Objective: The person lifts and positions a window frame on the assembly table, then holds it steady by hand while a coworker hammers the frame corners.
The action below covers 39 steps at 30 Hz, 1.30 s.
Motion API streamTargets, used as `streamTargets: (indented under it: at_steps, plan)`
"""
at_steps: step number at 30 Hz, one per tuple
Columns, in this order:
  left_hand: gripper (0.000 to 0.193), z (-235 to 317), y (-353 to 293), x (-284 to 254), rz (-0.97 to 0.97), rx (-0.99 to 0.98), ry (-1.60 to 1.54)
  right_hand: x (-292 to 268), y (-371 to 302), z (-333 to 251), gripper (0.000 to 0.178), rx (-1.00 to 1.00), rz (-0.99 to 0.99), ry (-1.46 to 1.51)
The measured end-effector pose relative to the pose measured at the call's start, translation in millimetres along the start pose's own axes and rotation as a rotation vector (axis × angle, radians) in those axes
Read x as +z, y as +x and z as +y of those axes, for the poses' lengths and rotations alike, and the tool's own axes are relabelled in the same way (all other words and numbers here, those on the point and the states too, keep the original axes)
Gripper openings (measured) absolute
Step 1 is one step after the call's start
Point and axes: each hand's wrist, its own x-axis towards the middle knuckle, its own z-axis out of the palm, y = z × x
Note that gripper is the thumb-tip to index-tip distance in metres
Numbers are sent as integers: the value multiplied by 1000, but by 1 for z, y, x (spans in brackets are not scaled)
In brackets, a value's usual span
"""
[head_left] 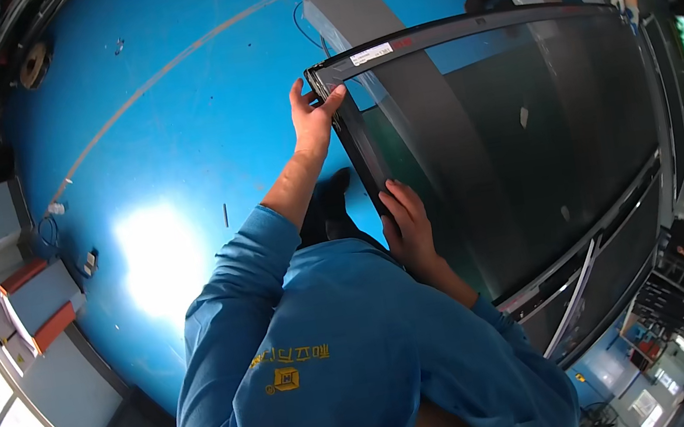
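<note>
The left hand (315, 120) holds the upper-left corner of a black-framed glass panel (567, 118), thumb on the frame's face and the other fingers bent at its outer edge, the corner between them. The right hand (410, 225) rests lower on the same side, fingers slightly parted and touching the frame; whether they clamp it I cannot tell. The panel extends rightward from both hands, above a grey block (342, 6).

A white label (371, 54) and red print (402, 43) mark the frame (456, 28), yellow lettering (314, 353) the jacket (336, 294).
</note>
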Motion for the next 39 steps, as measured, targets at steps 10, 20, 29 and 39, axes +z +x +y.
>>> streamTargets:
  at_steps: [10,20,29,39]
  plan:
    - [70,15,8,21,86,32,-49,4,30,11,33,5,-15,-1]
    - [63,20,9,30,118,47,-43,-8,49,27,30,1,-105,94]
    - [54,20,7,34,87,125,-69,-7,50,41,31,-89,-159,163]
    - [57,15,7,30,39,114,-8,3,42,51,29,-138,-107,185]
